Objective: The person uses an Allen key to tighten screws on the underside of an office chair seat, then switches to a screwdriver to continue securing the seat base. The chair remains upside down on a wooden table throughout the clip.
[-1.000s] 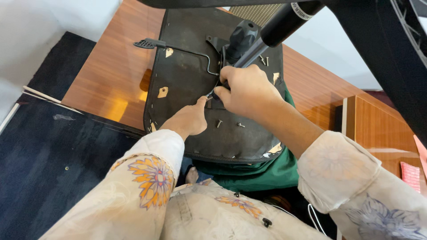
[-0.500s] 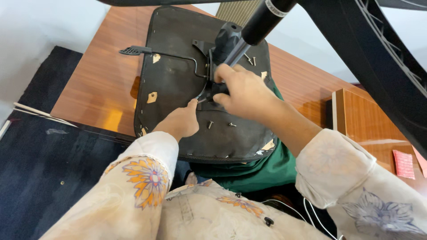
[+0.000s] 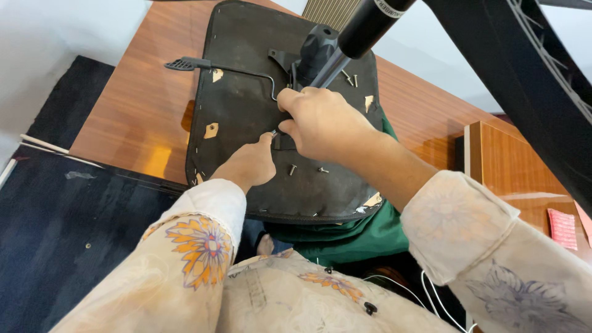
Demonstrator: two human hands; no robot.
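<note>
A small screw (image 3: 273,132) is pinched by the left hand (image 3: 250,165) against the upturned seat base (image 3: 246,98), while the right hand (image 3: 317,120) is curled shut over the mechanism.

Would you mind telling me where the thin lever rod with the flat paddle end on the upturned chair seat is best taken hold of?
Take the lever rod by its flat black paddle, coming from the seat's left edge. The paddle juts out past the seat base, so the fingers can probably close around it freely. The rod's bent inner end runs under the right hand, near the left hand.
</note>
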